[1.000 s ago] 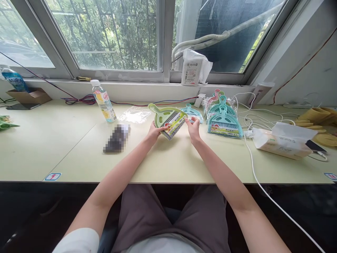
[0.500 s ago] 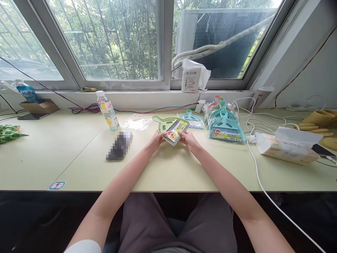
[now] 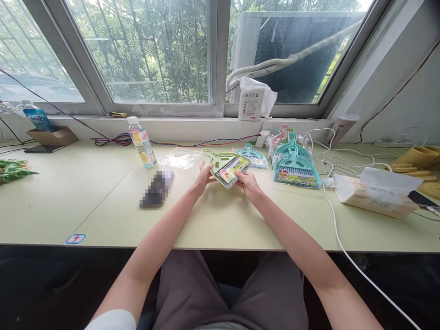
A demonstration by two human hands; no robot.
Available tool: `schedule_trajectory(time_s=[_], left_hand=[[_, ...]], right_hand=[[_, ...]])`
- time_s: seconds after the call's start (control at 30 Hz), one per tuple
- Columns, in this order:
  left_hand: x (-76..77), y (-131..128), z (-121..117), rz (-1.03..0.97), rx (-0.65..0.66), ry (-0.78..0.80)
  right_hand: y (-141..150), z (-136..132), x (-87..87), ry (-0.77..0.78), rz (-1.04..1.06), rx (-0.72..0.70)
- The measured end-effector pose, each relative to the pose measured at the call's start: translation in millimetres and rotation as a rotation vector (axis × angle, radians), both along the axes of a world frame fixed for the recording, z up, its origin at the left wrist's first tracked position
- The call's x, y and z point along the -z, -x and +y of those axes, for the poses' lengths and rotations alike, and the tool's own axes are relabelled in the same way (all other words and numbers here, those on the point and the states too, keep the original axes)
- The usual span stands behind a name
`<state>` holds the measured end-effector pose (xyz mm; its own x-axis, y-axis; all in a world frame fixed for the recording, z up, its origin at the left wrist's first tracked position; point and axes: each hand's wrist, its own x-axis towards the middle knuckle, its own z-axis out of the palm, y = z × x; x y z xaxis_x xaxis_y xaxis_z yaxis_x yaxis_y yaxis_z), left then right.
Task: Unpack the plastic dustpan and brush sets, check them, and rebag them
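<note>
At the right edge of a light-green plastic dustpan-and-brush set with a yellow printed label (image 3: 227, 169), the right hand (image 3: 247, 184) keeps a closed grip, thumb on top. The left hand (image 3: 202, 178) is half-open at the set's left edge; whether it pinches, I cannot tell. The set tilts over the pale tabletop (image 3: 209, 224). Behind it lies 1 blue set (image 3: 253, 155); rightward, bagged teal dustpans (image 3: 295, 164); leftward, a clear plastic wrapper (image 3: 180, 157).
</note>
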<state>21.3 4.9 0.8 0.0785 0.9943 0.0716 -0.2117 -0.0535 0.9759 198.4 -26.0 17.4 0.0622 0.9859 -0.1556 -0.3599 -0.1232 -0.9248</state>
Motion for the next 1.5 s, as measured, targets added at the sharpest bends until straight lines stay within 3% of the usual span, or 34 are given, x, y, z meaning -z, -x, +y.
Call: schedule_trajectory(time_s=[0.07,0.17,0.3,0.4,0.5,0.63,0.83,0.9,1.0,1.1,1.2,1.5], left_hand=[[-0.2,13.4,7.9,0.205,-0.177,-0.09],[2.1,37.9,14.6,0.68,-0.383,-0.239],[10.3,58.3,17.9,1.274,-0.419,-0.213],[12.8,61.3,21.1,1.459,-0.418,-0.196],[10.7,61.8,22.5,1.454,-0.45,-0.309],[2.4,68.9,18.0,1.353,-0.654,-0.424],[-20.2,73.3,3.5,1.287,-0.833,-0.31],[-21.4,63.7,-0.4,1.237,-0.794,-0.308],[-11.1,45.7,-0.9,1.218,-0.616,-0.297],[5.0,37.5,4.3,1.348,-0.417,-0.286],[13.9,42.4,11.2,1.441,-0.31,-0.267],[9.7,63.6,19.1,1.359,-0.442,-0.276]], right_hand=[[-2.1,-0.5,-3.1,0.008,0.026,0.039],[-8.2,3.8,-0.6,0.016,0.043,0.074],[-15.2,13.1,12.7,0.038,0.045,0.093],[-16.4,16.4,20.3,0.054,0.035,0.097],[-16.0,16.0,20.9,0.061,0.021,0.089],[-17.8,15.6,16.9,0.034,0.008,0.072],[-20.3,19.4,18.7,0.026,-0.026,0.04],[-19.8,19.6,19.8,0.04,-0.033,0.028],[-19.4,19.1,19.5,0.047,-0.049,0.008],[-19.6,18.9,18.6,0.041,-0.08,-0.017],[-18.8,19.1,19.5,0.043,-0.107,-0.055],[-15.9,18.6,17.9,0.026,-0.16,-0.171]])
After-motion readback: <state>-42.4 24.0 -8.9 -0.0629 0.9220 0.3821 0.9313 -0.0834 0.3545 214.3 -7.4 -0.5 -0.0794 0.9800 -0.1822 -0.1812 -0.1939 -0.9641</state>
